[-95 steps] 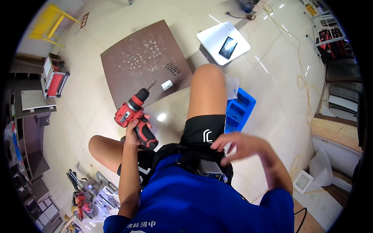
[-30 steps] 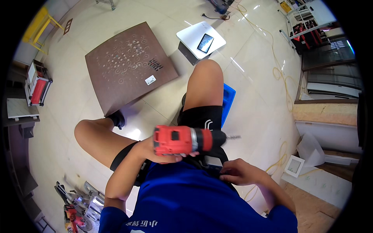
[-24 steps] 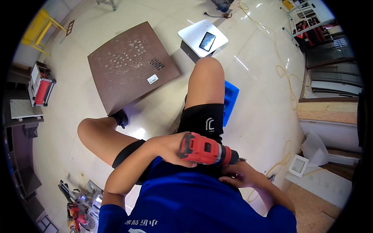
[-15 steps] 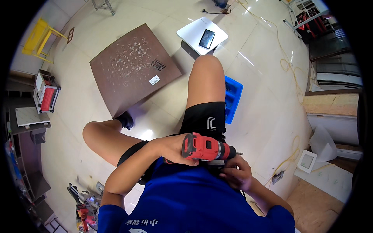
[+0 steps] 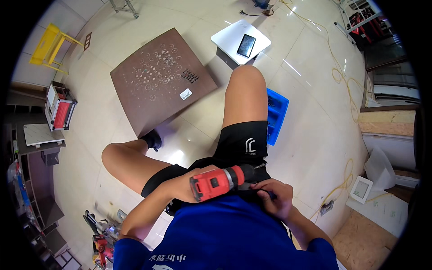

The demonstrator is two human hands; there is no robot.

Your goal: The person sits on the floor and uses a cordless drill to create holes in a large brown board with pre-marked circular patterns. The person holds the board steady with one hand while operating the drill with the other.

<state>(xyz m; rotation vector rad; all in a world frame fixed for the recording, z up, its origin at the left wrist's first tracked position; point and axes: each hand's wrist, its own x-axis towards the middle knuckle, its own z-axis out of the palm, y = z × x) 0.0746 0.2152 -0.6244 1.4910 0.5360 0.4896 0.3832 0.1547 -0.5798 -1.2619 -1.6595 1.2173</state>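
A red and black cordless drill [image 5: 210, 184] lies across my lap, its chuck and thin bit aimed to the right and slightly away from me. My left hand [image 5: 183, 185] is closed around its grip, which is mostly hidden under the body. Close to the chuck, my right hand [image 5: 278, 197] has its fingers curled at my waist, against something dark that I cannot make out. Beyond my left knee, a brown panel [image 5: 139, 105] bears many small round metal pieces, drawn circles, a group of dark pieces and a white label.
Beside my right leg sits a blue tray [image 5: 280, 110]. Ahead, a white-topped stool [image 5: 225, 38] carries a phone-like black device [image 5: 246, 46]. A yellow cord [image 5: 335, 74] runs along the floor at right. Power tools [image 5: 103, 238] stand at lower left; a red-and-silver case [image 5: 61, 112] is farther left.
The drill has moved left in my left hand, and its bit now tilts away from me. My right hand stays near the waist, its fingers shifted. The view has moved slightly.
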